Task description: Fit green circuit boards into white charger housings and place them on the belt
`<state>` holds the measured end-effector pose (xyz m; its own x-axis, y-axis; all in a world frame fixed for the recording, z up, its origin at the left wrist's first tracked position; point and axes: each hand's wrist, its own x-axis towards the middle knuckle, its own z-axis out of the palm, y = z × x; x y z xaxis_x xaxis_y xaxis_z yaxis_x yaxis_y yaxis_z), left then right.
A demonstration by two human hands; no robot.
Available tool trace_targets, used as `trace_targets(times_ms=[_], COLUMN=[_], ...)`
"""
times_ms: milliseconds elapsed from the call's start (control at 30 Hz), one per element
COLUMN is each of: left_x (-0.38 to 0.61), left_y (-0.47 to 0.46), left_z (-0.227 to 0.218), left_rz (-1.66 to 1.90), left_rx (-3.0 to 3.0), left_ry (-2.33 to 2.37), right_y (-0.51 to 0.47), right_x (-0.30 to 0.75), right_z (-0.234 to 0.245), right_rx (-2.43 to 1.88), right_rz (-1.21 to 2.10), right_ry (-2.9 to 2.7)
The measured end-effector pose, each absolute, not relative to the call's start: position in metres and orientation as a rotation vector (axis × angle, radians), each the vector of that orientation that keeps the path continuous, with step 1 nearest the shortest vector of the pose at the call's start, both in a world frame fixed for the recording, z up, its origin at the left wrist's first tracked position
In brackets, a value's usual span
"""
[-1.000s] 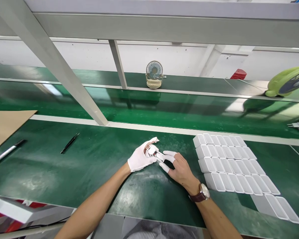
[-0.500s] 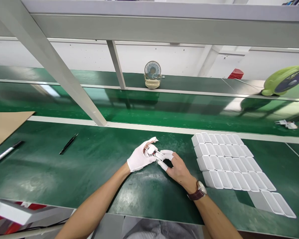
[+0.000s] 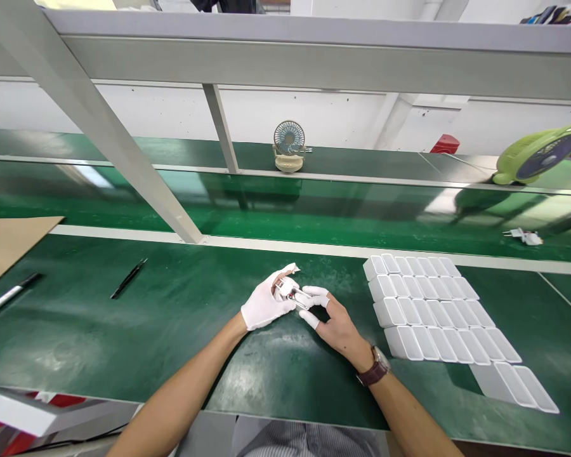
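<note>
My left hand (image 3: 266,303), in a white glove, is closed round a small white plastic device (image 3: 287,289) with a few dark and reddish details. The glove hides part of it, and I cannot make out its exact kind. My right hand (image 3: 330,317) has white covers on its thumb and fingertips. Those fingertips pinch the device's right end, where a narrow pale part (image 3: 302,299) sticks out. Both hands are held over the green worktop (image 3: 181,343).
White trays (image 3: 431,311) stand in rows at the right. A black pen (image 3: 129,278), a marker (image 3: 9,297) and brown cardboard (image 3: 16,244) lie at the left. Behind are a small fan (image 3: 289,141), a green fan (image 3: 537,155), a plug (image 3: 526,237) and a slanted post (image 3: 124,146).
The view has shifted slightly, so everything sits a little differently in the picture. Both hands keep nearly the same hold on the white device.
</note>
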<state>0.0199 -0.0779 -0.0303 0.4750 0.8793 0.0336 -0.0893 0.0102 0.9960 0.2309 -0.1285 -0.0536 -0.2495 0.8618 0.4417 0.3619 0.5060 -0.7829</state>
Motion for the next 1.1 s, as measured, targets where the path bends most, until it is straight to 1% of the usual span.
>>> trace_targets(times_ms=[133,300,400,567,633,833,1100], left_x=[0.0204,0.0198,0.0189,0.0179,0.0179,0.0179,0.0185], left_y=[-0.0784,-0.0798,-0.0800,-0.0797,-0.0793,-0.0787,-0.0790], left_z=[-0.0294,-0.0288,-0.0287,-0.0304,-0.0315,-0.0339,-0.0288], left_rz=[0.890,0.877,0.879,0.884,0.889,0.889,0.872], left_rx=[1.325,1.326,1.333,1.362,1.355,1.336,1.353], left_ry=[0.771,0.783,0.779,0.785,0.782,0.759,0.780], right_y=[-0.1292,-0.1305,-0.1307,-0.1294,-0.1292,-0.1291,-0.1282], right_x=[0.2312,0.2324,0.2318,0.2308,0.2316,0.2353,0.2336], right_z=[-0.0522,-0.0505,-0.0515,-0.0560,-0.0555,-0.0480,-0.0516], right_rx=[-1.030,-1.041,-1.031,-1.035,-1.031,-1.010,-0.975], right_rz=[0.715,0.653,0.545,0.269,0.216,0.207,0.144], right_ry=[-1.795,-1.869,-1.954,-2.086,-2.113,-2.000,-2.067])
